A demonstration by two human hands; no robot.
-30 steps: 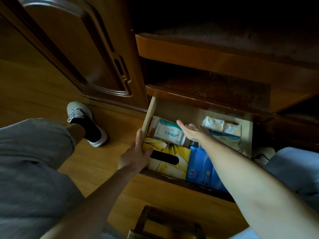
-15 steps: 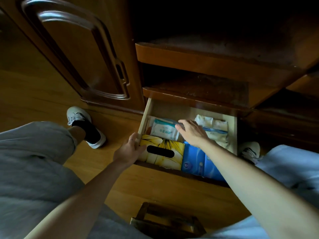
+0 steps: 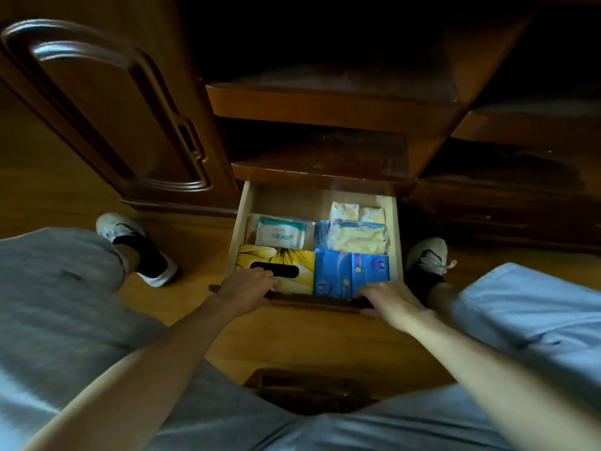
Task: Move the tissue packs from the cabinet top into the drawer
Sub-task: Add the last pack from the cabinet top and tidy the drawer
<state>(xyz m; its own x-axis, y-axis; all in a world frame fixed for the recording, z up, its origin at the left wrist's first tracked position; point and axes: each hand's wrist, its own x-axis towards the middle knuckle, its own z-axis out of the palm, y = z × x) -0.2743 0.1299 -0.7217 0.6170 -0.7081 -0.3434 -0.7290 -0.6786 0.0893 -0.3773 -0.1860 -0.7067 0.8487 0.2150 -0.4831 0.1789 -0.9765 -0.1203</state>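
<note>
Person is sitting on a wooden floor (image 3: 195, 252) facing a dark wooden cabinet (image 3: 325, 105), legs in grey shorts spreading to either side. Far left, a panelled cabinet door (image 3: 107, 112) is standing closed. Near it a left foot in a white shoe (image 3: 130, 245) with a black sock is resting on the floor.

Centre, the drawer (image 3: 239, 229) is standing pulled out, packed full. Inside, far left: a white tissue pack with teal print (image 3: 281, 234). Near left: a yellow flower-print tissue box (image 3: 276, 268) with a dark oval slot. Far right: two small pale packs (image 3: 357, 213) lying side by side, and just nearer a clear-wrapped pack of pale tissues (image 3: 356, 239). Near right: blue tissue packs (image 3: 351, 271) sitting against the front.

Left hand (image 3: 247, 288) is resting on the drawer's near front edge, fingers curling over it at the yellow box, gripping the edge. Right hand (image 3: 390, 299) is doing the same on the right part of the front edge, fingers hooking over beside the blue packs. Neither is holding a pack.

Right, the other white shoe (image 3: 429, 258) is sitting just beside the drawer's right wall. Nearest, between the knees, a dark wooden object (image 3: 309, 388) is lying on the floor; too dim to identify.
</note>
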